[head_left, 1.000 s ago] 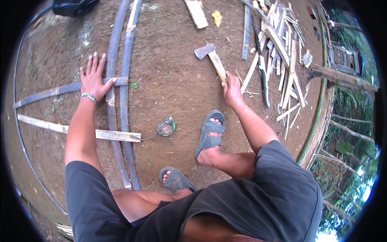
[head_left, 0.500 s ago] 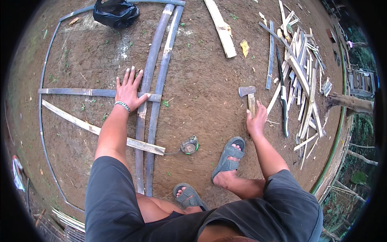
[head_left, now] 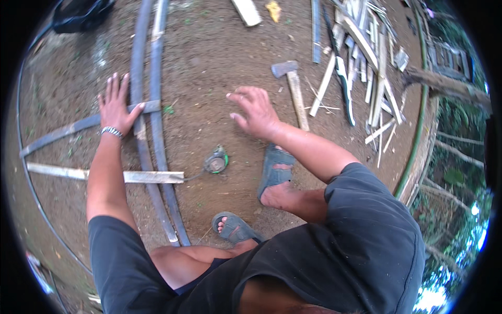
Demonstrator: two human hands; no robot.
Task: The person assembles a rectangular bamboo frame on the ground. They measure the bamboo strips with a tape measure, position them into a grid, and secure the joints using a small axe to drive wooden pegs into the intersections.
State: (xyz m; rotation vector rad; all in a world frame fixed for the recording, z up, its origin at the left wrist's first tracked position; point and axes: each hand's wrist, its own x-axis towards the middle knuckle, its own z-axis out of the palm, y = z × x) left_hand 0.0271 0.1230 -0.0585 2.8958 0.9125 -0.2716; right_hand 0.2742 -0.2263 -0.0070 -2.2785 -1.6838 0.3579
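Observation:
My left hand [head_left: 116, 107] lies spread on a dark bamboo crosspiece [head_left: 78, 127], its thumb along the strip near where it crosses two long bamboo strips [head_left: 157, 78]. My right hand [head_left: 255, 111] hovers over the bare soil with its fingers loosely bent and apart, holding nothing. Just right of it a hatchet [head_left: 294, 91] with a wooden handle rests on the ground. A tape measure [head_left: 215, 161] with a green edge sits below and left of my right hand. Its blade reaches toward a pale split strip [head_left: 151, 177] that lies across the long strips.
A pile of split bamboo [head_left: 374, 63] lies at the right, with a long knife [head_left: 343, 83] with a pale handle beside it. A black plastic bag [head_left: 81, 15] is at the far left. My sandalled feet [head_left: 275, 172] stand near the tape measure. A log [head_left: 449, 86] juts in at the right edge.
My right hand has left the hatchet's handle and moved left over the soil. The hatchet stays on the ground. My left hand keeps its place on the crosspiece, and the whole view has shifted.

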